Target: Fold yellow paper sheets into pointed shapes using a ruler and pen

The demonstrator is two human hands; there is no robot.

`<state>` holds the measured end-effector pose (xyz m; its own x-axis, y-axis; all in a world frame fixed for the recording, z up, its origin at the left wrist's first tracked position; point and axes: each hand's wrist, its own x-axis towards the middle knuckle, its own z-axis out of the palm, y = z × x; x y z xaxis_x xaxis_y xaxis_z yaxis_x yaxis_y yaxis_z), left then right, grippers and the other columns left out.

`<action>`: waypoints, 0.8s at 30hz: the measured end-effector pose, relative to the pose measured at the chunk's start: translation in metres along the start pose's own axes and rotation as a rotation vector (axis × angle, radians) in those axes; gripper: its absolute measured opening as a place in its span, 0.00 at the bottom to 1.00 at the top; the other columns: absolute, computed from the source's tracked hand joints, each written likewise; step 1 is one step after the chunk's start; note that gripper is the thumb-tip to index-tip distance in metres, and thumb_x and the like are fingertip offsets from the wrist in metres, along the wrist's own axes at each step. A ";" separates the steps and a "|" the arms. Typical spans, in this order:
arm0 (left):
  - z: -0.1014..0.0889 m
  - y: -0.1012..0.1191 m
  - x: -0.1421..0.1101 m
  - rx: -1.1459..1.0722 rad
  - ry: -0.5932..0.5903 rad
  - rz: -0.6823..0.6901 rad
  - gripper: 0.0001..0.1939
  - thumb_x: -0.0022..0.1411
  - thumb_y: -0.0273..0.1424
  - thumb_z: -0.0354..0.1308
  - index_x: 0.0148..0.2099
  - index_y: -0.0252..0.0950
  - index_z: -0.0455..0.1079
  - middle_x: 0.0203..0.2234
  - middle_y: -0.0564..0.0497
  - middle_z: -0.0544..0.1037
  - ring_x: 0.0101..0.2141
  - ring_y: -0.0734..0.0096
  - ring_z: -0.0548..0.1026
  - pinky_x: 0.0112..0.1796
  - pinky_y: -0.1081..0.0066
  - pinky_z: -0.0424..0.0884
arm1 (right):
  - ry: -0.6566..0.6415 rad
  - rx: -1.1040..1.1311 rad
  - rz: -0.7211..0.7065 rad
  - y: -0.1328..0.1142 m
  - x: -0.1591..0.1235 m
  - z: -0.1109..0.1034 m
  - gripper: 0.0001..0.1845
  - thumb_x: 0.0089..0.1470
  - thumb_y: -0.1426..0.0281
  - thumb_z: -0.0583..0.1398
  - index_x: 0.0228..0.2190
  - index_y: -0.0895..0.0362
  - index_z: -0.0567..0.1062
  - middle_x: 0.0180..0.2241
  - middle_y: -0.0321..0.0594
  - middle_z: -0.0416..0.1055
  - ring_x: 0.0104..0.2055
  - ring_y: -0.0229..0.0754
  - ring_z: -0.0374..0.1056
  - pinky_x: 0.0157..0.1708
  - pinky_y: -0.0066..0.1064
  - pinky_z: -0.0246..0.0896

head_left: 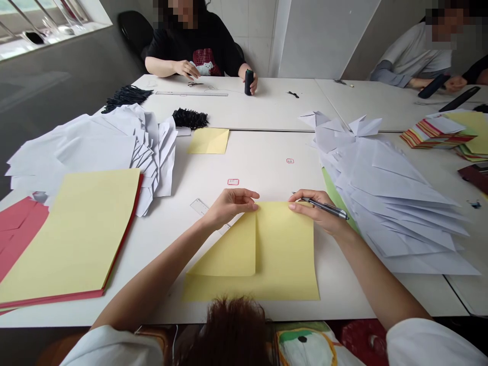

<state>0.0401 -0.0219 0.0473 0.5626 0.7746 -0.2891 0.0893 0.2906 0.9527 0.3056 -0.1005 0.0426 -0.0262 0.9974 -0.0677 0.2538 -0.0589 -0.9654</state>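
A yellow sheet of paper [285,249] lies in front of me, its upper left corner apparently folded over into a flap [229,251] with a slanting left edge. My left hand [232,206] pinches the sheet at the top of this fold, thumb and fingers close together. At the top edge further right, my right hand [314,208] touches the paper with thumb and forefinger. A dark pen [330,207] rests in that same hand, its tip pointing left. Partly hidden beneath my left hand and the sheet is a clear ruler [199,206].
Yellow and red sheets [76,234] are stacked at left, before heaped white papers [95,142]. Folded white papers [400,188] pile up at right. Behind lie a smaller yellow paper [209,141] and black string bundles [190,118]. Across the table, a person [213,46] holds a black spool [249,82].
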 end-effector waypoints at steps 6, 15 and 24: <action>-0.001 -0.003 0.001 -0.025 -0.030 0.002 0.19 0.47 0.33 0.75 0.43 0.37 0.81 0.26 0.52 0.79 0.31 0.70 0.77 0.42 0.66 0.73 | -0.005 -0.032 0.002 0.000 -0.001 0.001 0.13 0.51 0.57 0.67 0.31 0.54 0.78 0.34 0.37 0.74 0.37 0.42 0.68 0.37 0.33 0.60; 0.001 -0.003 0.001 -0.020 -0.028 -0.007 0.17 0.48 0.32 0.72 0.43 0.40 0.83 0.27 0.52 0.80 0.34 0.68 0.78 0.46 0.64 0.72 | -0.012 -0.041 0.011 0.001 -0.001 0.002 0.14 0.50 0.57 0.67 0.30 0.54 0.78 0.34 0.37 0.74 0.38 0.42 0.68 0.37 0.32 0.60; 0.001 -0.006 0.000 0.038 -0.029 -0.017 0.17 0.54 0.39 0.70 0.45 0.38 0.82 0.33 0.49 0.82 0.37 0.67 0.78 0.47 0.64 0.71 | -0.030 -0.017 0.035 0.003 -0.002 0.005 0.14 0.51 0.57 0.67 0.31 0.54 0.78 0.35 0.37 0.74 0.37 0.41 0.68 0.36 0.31 0.59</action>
<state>0.0405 -0.0243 0.0412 0.5843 0.7531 -0.3025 0.1294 0.2816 0.9508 0.3020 -0.1024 0.0385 -0.0462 0.9929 -0.1093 0.2712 -0.0928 -0.9580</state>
